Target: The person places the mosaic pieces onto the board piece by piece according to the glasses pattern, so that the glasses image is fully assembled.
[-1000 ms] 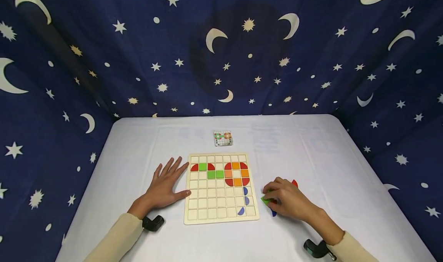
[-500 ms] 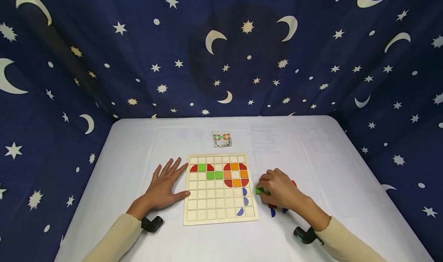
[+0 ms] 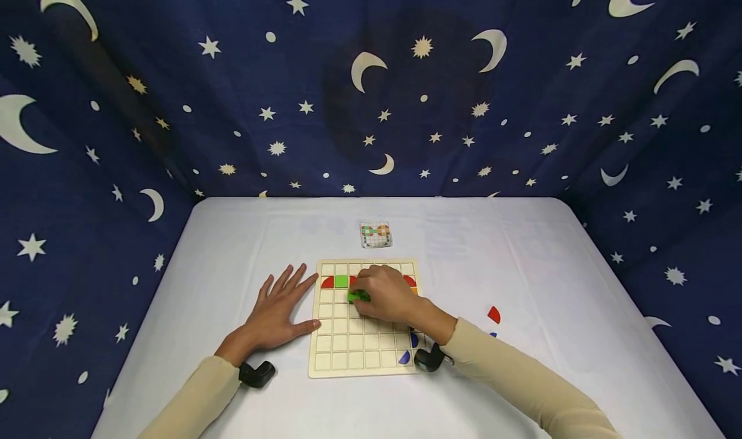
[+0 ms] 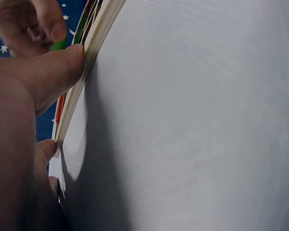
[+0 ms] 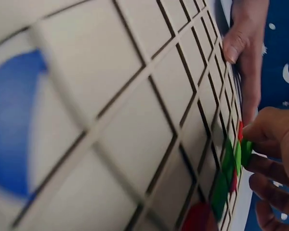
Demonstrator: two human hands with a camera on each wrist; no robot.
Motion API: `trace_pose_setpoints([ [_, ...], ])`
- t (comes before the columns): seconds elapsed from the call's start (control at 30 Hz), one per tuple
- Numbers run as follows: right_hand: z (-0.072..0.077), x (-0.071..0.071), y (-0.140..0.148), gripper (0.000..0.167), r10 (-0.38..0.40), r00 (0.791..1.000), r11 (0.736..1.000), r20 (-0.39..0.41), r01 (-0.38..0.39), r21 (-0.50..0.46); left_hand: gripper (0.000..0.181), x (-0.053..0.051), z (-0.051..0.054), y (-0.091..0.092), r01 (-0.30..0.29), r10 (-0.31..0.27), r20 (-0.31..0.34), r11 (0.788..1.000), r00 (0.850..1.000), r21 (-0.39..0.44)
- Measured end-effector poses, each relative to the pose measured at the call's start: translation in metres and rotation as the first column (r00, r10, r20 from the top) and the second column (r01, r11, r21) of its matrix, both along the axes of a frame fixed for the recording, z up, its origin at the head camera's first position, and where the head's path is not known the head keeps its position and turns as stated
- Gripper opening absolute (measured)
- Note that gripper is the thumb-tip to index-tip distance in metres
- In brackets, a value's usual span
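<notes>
My left hand (image 3: 275,317) lies flat with fingers spread, its index fingertip and thumb against the left edge of a wooden grid board (image 3: 341,344). Over the board's upper middle, my right hand (image 3: 385,292) pinches a small green tile (image 5: 247,153) between thumb and fingers. Set in the board near it are a red rounded tile (image 3: 327,282) and a green square tile (image 3: 341,281). The right hand and forearm hide most other tiles at the upper right. A blue half-round tile (image 3: 404,358) sits low on the board's right side.
Behind the board lies a small pattern card (image 3: 376,235). On the white table (image 3: 493,252), a red quarter-round piece (image 3: 494,315) and a partly hidden blue piece (image 3: 493,334) lie right of the board, beyond the forearm. A star-patterned cloth (image 3: 400,123) surrounds the table.
My right hand has moved left from the loose pieces beside the board to over the grid, carrying the green tile. The left hand stays in place.
</notes>
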State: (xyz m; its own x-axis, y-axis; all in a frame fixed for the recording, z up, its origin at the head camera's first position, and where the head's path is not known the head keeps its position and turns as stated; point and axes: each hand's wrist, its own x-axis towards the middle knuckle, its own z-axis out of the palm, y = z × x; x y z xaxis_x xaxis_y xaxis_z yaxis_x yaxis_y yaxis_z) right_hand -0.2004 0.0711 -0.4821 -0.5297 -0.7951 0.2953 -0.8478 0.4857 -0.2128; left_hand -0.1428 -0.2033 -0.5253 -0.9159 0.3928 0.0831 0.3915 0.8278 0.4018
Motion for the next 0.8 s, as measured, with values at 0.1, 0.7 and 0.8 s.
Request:
trace_pose_setpoints([
  [0.1,-0.003,-0.001,-0.02,0.012,-0.007,1.0,0.999,-0.002,0.007,0.041,0.093,0.0,0.0,0.001,0.004,-0.004,0.002,1.0,1.0,-0.002],
  [0.7,-0.013,0.0,-0.053,0.008,-0.028,0.999,0.999,0.024,0.027,0.041,0.091,-0.001,0.001,-0.001,0.008,-0.008,-0.012,1.0,1.0,-0.003],
  [0.8,-0.011,0.003,-0.041,0.008,-0.04,0.999,0.999,0.03,0.039,0.033,0.092,-0.001,0.001,0.0,0.004,-0.004,-0.003,1.0,1.0,-0.008],
])
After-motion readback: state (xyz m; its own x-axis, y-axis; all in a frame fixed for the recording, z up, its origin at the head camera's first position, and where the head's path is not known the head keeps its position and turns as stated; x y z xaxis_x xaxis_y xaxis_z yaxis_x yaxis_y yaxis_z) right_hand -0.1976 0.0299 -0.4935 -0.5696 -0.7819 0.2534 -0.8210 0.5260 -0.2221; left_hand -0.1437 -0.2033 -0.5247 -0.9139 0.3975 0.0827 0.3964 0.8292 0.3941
